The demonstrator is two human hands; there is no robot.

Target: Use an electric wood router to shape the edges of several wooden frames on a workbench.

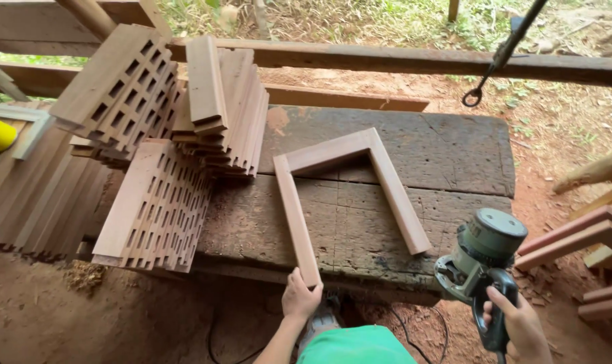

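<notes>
One frame (350, 195), one router (484, 259), two hands.

Hands on frame and router at the workbench

The left hand (300, 297) grips the near end of a three-sided wooden frame (350, 195) lying on the bench (447, 155); the right hand (521, 327) holds a green router (482, 259) beside slotted boards (159, 209).

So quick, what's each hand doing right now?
Left hand: closed on the near end of the three-sided wooden frame.
Right hand: closed around the handle of the green power tool.
</notes>
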